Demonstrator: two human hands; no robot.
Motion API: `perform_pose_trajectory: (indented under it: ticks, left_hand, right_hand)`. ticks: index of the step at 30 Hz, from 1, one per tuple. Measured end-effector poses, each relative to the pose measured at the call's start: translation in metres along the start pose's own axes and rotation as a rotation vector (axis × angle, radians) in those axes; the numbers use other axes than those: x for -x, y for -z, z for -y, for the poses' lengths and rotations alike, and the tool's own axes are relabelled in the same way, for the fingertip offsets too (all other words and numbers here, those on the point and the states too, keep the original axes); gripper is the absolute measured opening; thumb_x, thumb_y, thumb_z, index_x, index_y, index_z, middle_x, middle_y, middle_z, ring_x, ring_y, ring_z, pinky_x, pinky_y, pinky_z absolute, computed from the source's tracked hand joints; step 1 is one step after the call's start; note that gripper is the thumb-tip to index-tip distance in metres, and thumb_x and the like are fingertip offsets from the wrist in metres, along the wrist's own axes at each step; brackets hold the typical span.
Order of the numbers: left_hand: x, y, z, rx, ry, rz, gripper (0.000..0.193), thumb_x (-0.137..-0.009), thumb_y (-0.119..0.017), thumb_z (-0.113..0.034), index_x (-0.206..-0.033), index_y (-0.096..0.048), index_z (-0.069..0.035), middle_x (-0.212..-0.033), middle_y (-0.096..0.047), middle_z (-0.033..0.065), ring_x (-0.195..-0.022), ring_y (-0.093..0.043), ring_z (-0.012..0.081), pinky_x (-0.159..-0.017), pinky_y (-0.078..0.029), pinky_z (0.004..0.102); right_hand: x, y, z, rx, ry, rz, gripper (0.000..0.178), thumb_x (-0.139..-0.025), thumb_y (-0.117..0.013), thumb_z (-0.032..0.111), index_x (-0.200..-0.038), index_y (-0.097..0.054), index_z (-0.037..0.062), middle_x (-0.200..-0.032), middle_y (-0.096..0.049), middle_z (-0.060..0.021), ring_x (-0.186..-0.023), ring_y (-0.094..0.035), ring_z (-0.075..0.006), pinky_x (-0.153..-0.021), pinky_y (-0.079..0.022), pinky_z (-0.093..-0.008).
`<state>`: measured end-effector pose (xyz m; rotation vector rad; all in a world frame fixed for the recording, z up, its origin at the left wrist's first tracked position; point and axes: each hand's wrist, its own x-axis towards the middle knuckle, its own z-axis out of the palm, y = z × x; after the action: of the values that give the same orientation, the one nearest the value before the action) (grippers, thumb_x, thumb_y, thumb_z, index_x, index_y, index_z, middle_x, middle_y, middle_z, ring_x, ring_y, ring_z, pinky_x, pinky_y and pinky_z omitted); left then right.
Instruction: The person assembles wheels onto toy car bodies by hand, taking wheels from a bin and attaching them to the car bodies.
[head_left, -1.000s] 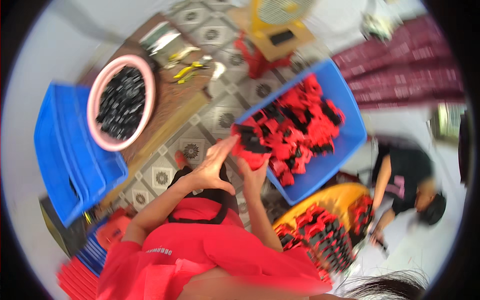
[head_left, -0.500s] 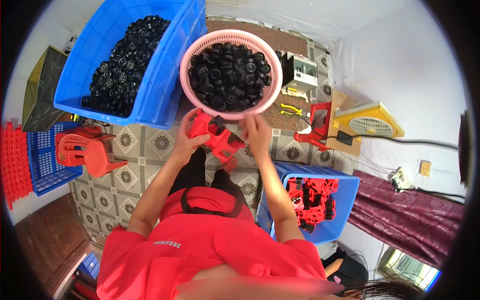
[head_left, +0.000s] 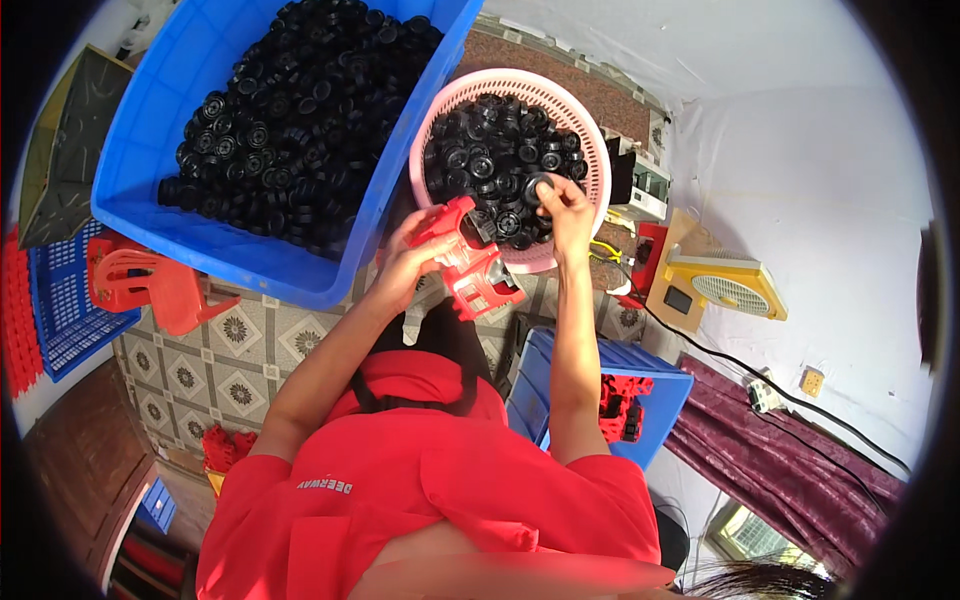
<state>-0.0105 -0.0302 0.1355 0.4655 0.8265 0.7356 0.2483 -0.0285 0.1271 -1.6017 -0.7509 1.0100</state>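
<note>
red frame [head_left: 464, 262] | held | jutting rightward from left grip [head_left: 405, 264]

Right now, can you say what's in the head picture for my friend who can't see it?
The left hand grips a red plastic part while the right hand pinches a round black wheel at a pink basket of similar wheels. A big blue bin of black wheels sits left of it; a yellow fan is off to the right.

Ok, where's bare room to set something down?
Tiled floor between the red chair and left forearm shows bare. The blue tub and pink basket are crowded with wheels; the right hand pinches one at the basket.
</note>
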Motion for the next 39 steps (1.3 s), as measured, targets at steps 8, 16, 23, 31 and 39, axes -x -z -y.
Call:
perform_pose_trajectory:
  ticks: [8, 16, 23, 31, 39]
  left_hand:
    - [-0.02, -0.013, -0.008, -0.158, -0.064, 0.07, 0.064, -0.078, -0.077, -0.015, -0.134, -0.048, -0.003, -0.119, -0.06, 0.0094, -0.108, -0.059, 0.0174, -0.096, -0.045, 0.0303]
    - [-0.026, -0.017, -0.003, -0.073, -0.018, 0.07, 0.093, -0.075, -0.08, -0.012, -0.148, -0.024, -0.008, -0.127, -0.054, 0.0106, -0.115, -0.055, 0.021, -0.101, -0.042, 0.0348]
    - [-0.023, -0.036, 0.016, 0.025, -0.031, -0.092, 0.107, -0.066, -0.084, -0.003, -0.15, -0.017, -0.008, -0.132, -0.049, 0.01, -0.122, -0.05, 0.0214, -0.104, -0.041, 0.0373]
    - [-0.027, -0.071, 0.013, -0.133, -0.164, -0.161, 0.113, -0.064, -0.085, -0.004, -0.15, -0.013, -0.012, -0.138, -0.042, 0.0117, -0.124, -0.047, 0.0231, -0.104, -0.042, 0.0374]
    - [-0.036, -0.072, 0.026, -0.05, -0.18, -0.22, 0.106, -0.067, -0.083, -0.003, -0.148, -0.016, -0.011, -0.132, -0.046, 0.0123, -0.119, -0.052, 0.0222, -0.1, -0.046, 0.037]
  right_hand:
    - [0.064, -0.023, 0.05, 0.022, -0.051, 0.297, 0.023, -0.084, -0.073, 0.007, -0.106, -0.067, 0.0028, -0.09, -0.069, -0.0013, -0.08, -0.061, -0.0069, -0.071, -0.05, -0.0217]
    - [0.049, -0.041, 0.024, -0.022, -0.018, 0.431, 0.067, -0.089, -0.069, 0.029, -0.142, -0.035, 0.003, -0.129, -0.051, -0.0127, -0.12, -0.048, -0.0232, -0.104, -0.036, -0.0326]
    - [0.037, -0.026, -0.007, 0.16, 0.138, 0.514, 0.057, -0.098, -0.054, 0.029, -0.144, -0.032, 0.0049, -0.13, -0.05, -0.0122, -0.12, -0.048, -0.0212, -0.105, -0.034, -0.0331]
    - [0.026, -0.021, 0.016, -0.424, -0.252, 0.533, 0.076, -0.088, -0.067, 0.023, -0.15, -0.026, 0.0075, -0.133, -0.044, -0.0192, -0.123, -0.045, -0.0249, -0.103, -0.037, -0.0345]
    - [0.021, -0.025, 0.014, -0.361, -0.182, 0.449, 0.063, -0.088, -0.067, 0.016, -0.143, -0.039, 0.0055, -0.118, -0.056, -0.0125, -0.108, -0.055, -0.0186, -0.096, -0.043, -0.0314]
